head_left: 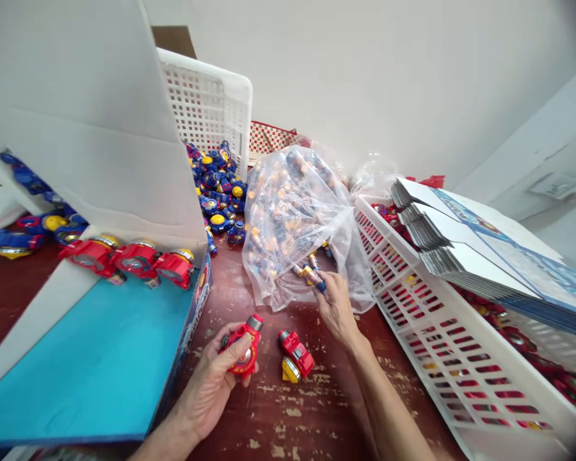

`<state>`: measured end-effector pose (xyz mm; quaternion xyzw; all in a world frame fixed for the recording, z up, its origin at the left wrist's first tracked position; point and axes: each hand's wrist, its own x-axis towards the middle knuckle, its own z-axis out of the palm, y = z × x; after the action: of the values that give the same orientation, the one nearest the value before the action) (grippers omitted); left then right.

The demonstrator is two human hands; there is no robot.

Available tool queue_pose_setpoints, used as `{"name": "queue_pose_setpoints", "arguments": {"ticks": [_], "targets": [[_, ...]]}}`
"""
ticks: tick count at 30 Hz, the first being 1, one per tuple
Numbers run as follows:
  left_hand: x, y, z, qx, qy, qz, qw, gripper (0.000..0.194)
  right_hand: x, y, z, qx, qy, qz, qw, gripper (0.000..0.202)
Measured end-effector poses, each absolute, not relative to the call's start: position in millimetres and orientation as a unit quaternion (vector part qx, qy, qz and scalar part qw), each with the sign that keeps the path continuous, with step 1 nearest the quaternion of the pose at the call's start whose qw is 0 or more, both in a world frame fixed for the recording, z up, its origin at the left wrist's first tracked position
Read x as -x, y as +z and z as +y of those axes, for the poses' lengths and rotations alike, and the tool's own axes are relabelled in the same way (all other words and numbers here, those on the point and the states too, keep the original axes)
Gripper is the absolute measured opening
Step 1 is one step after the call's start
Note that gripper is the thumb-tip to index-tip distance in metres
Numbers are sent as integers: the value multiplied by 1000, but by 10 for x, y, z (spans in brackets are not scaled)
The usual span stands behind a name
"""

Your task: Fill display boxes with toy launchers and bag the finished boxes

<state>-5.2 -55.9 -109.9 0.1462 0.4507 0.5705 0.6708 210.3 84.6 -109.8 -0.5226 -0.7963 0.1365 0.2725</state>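
Note:
My left hand (216,378) is closed round a red toy (244,351) with a grey and red nozzle at its top. At the mouth of a see-through plastic bag (302,211), my right hand (336,301) pinches a small blue and yellow tube-shaped piece (313,278). Many more such pieces fill the bag. A second red toy (296,353) with a yellow and silver end lies on the table between my hands. To the left, three red toys (135,261) stand in a row in an open display box (100,358) with a blue inner floor.
A white basket (211,77) tipped at the back spills blue toys (221,192). Another white basket (427,333) on the right holds red toys, with a stack of folded boxes (489,243) on top. The red-brown table (278,429) is worn. More blue toys (43,230) lie far left.

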Motion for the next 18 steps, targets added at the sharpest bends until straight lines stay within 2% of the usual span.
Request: {"name": "queue_pose_setpoints", "arguments": {"ticks": [7,14,18], "targets": [[103,-913,-693,-246,528,422,695,23,-1972,-649,-76,328,308,-861,237,42],[246,-865,-746,-288,443,419,738,23,-1922,-589,-270,313,387,-826,263,19],[306,-760,-770,-400,434,448,671,22,-1879,-633,-379,343,442,-782,275,18]]}}
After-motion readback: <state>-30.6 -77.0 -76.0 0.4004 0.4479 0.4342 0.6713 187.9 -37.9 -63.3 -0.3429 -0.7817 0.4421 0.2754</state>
